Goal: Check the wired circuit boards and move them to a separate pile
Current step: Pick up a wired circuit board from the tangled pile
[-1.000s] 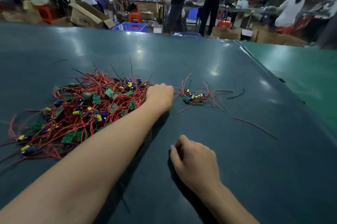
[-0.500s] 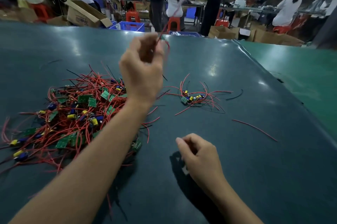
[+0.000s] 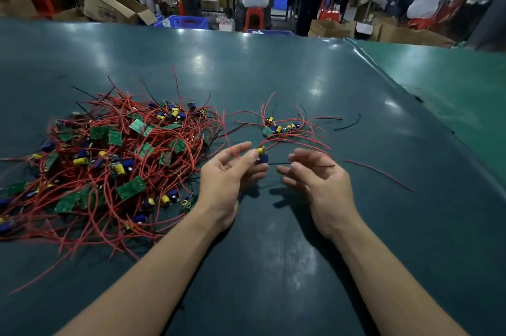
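Observation:
A big heap of green circuit boards point(image 3: 115, 157) with red wires and blue and yellow capacitors covers the left of the dark green table point(image 3: 273, 75). A small separate pile point(image 3: 282, 127) of wired boards lies right of centre. Between the two piles my left hand point(image 3: 227, 174) pinches one wired board point(image 3: 261, 155) by its yellow and blue capacitors, its red wires looping upward. My right hand point(image 3: 317, 174) is just right of it, fingers loosely curled, with the board's thin black wire running between its fingertips.
A loose red wire point(image 3: 380, 172) and a black wire point(image 3: 347, 124) lie on the table to the right. The table edge point(image 3: 383, 72) runs diagonally at right beside a lighter green surface. People, cardboard boxes and blue crates stand beyond the far edge.
My left hand came down from its raised position with a board and now holds it low between the piles. My right hand lifted off the table and moved up to the board's black wire.

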Motion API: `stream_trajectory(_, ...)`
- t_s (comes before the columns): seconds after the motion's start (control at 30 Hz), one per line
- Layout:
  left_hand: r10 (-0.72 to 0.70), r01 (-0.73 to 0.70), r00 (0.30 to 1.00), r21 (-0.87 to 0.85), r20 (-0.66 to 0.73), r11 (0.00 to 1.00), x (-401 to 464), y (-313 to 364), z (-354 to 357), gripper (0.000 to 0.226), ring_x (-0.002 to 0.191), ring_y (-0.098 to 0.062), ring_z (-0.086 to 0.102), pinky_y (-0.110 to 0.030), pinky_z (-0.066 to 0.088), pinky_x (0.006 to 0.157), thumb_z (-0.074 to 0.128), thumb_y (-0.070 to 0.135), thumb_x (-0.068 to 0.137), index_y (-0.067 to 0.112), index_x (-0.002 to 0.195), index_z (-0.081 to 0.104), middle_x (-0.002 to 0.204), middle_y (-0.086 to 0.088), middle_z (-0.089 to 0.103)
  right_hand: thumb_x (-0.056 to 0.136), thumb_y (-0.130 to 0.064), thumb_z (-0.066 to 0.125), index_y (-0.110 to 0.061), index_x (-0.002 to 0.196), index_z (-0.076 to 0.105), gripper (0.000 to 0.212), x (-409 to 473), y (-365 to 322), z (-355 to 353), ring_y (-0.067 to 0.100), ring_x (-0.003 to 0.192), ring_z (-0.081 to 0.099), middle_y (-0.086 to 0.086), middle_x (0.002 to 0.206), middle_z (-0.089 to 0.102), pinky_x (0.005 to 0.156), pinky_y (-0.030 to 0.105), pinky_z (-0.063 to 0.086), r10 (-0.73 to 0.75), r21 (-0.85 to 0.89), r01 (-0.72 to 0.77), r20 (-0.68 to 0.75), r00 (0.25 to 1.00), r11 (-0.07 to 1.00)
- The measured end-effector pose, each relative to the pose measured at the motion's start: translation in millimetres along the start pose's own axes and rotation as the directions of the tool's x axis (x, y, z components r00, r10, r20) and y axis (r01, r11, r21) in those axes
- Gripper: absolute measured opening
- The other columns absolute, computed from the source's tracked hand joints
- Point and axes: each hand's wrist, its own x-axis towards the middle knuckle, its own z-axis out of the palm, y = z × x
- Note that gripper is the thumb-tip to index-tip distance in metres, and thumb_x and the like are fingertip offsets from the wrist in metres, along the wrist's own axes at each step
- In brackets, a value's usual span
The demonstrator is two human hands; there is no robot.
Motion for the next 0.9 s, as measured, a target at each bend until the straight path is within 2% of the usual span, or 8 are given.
stream_trajectory(0.17,-0.103,0.107,0.994,-0.111,0.038,0.988,7,5,0,0.017,0.063,-0.014,0.07,-0.021,0.058,0.063,0.058,-0.008,0.087,0.008,0.09,0.064,0.073,-0.007,0.073,0.08,0.005,0.065,-0.001,0.089,0.067,0.012,8,-1,-5,0.023,0.067,0.072,0.012,0.074,0.073,0.063,0.022,0.058,0.069,0.111,-0.07,0.011,0.998,0.991)
stream_trajectory(0.27,-0.078,0.081,0.996,-0.097,0.039,0.992,10,6,0,0.019,0.065,-0.009,0.068,-0.019,0.055,0.062,0.057,-0.005,0.089,0.012,0.092,0.064,0.075,-0.002,0.073,0.066,-0.009,0.075,-0.009,0.085,0.076,0.019,5,-2,-9,0.022,0.079,0.074,0.016,0.086,0.075,0.068,0.024,0.058,0.084,-0.049,-0.077,0.175,0.981,0.996)
stream_trajectory(0.4,-0.102,0.112,0.991,-0.122,0.083,0.986,8,6,-2,0.017,0.065,-0.015,0.07,-0.022,0.057,0.06,0.056,-0.004,0.09,0.01,0.098,0.061,0.079,-0.007,0.073,0.079,-0.043,0.072,-0.014,0.096,0.078,0.034,-3,-14,-14,0.025,0.087,0.073,0.019,0.091,0.075,0.071,0.026,0.056,0.238,-0.214,-0.155,0.451,0.86,0.964)
stream_trajectory(0.47,-0.12,0.13,0.985,-0.081,0.124,0.988,6,7,-2,0.018,0.057,-0.013,0.066,-0.02,0.054,0.055,0.062,0.0,0.087,0.011,0.101,0.06,0.078,-0.007,0.073,0.076,-0.047,0.073,-0.013,0.094,0.078,0.038,-3,-15,-13,0.022,0.066,0.07,0.015,0.077,0.071,0.051,0.024,0.051,0.238,-0.194,-0.179,0.346,0.908,0.964)
stream_trajectory(0.53,-0.143,0.143,0.97,0.016,0.194,0.99,5,6,-1,0.019,0.053,-0.013,0.062,-0.019,0.051,0.051,0.066,0.006,0.082,0.01,0.099,0.06,0.08,-0.01,0.073,0.073,-0.033,0.073,-0.013,0.097,0.075,0.032,-2,-10,-11,0.016,0.05,0.059,0.011,0.071,0.064,0.037,0.02,0.039,0.156,-0.179,-0.12,0.202,0.967,0.977)
stream_trajectory(0.7,-0.192,0.089,0.927,0.31,0.323,0.947,0,1,-1,0.017,0.044,-0.012,0.055,-0.018,0.044,0.044,0.069,0.017,0.078,0.005,0.089,0.062,0.078,-0.014,0.072,0.074,-0.024,0.072,-0.012,0.084,0.076,0.017,-2,-7,-8,0.013,0.048,0.051,0.008,0.07,0.067,0.037,0.02,0.036,0.009,-0.138,0.003,0.092,0.996,0.99)
stream_trajectory(0.8,-0.2,0.151,0.934,0.182,0.295,0.972,2,3,0,0.014,0.051,-0.014,0.062,-0.019,0.05,0.05,0.057,0.014,0.091,0.004,0.087,0.066,0.08,-0.014,0.072,0.085,-0.014,0.072,-0.011,0.078,0.074,0.008,0,-4,-8,0.014,0.052,0.06,0.009,0.07,0.069,0.04,0.02,0.041,-0.021,-0.15,0.018,-0.022,1.0,0.989)
stream_trajectory(0.9,-0.221,0.253,0.904,-0.042,0.366,0.966,5,6,-6,0.04,0.077,-0.02,0.069,-0.024,0.055,0.068,0.039,0.004,0.076,0.005,0.103,0.068,0.095,-0.014,0.072,0.089,-0.008,0.067,-0.008,0.084,0.069,0.006,1,-1,-5,0.017,0.058,0.068,0.009,0.074,0.073,0.043,0.021,0.047,-0.08,-0.111,0.071,-0.073,0.994,0.991)
